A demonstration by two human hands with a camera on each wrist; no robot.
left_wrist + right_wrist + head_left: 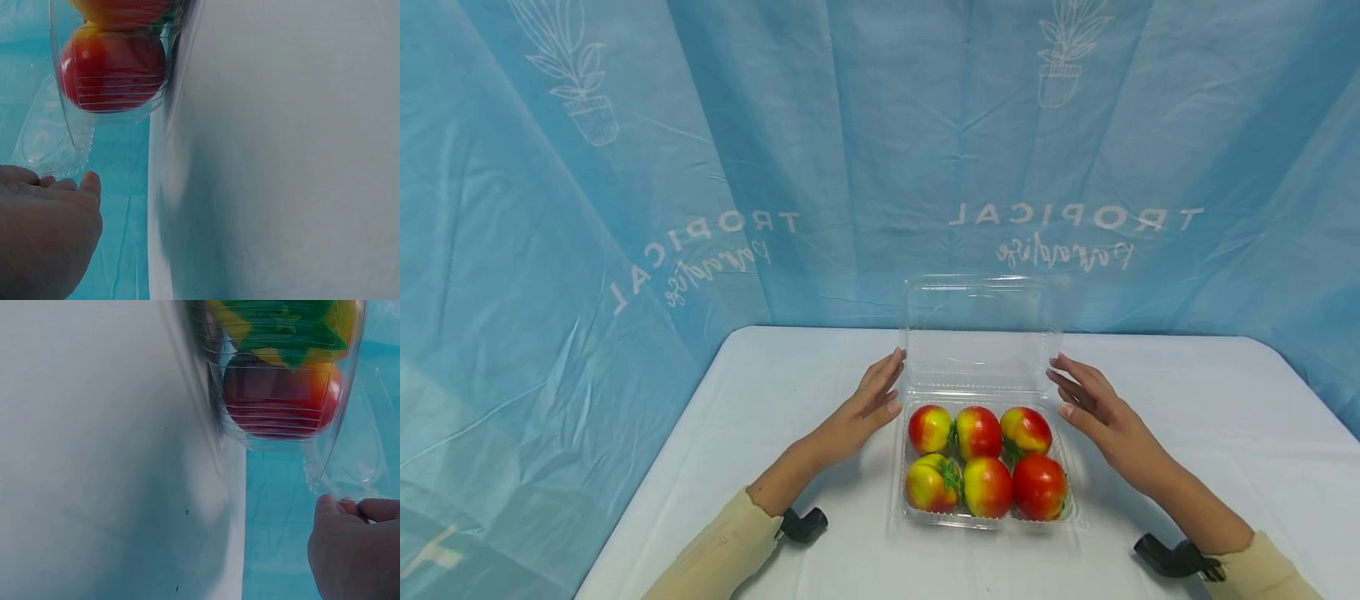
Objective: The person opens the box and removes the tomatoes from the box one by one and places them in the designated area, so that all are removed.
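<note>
A clear plastic clamshell container [985,523] stands on the white table, its lid [977,358] raised at the back. Inside sit several red-and-yellow tomatoes [987,487] with green leafy tops, in two rows. My left hand [859,417] is beside the lid's left edge, fingers extended; its fingertips reach the edge, though contact is unclear. On the opposite side, my right hand [1108,421] has its fingers loosely bent near the lid's right edge. The right wrist view shows those fingertips close to the lid [359,450]; whether they touch it cannot be told.
The white tablecloth [760,392] covers the table, whose back edge meets a blue curtain [865,167] with white lettering and plant drawings. A black wrist mount [805,526] sits at the left sleeve and another black mount [1172,557] at the right one.
</note>
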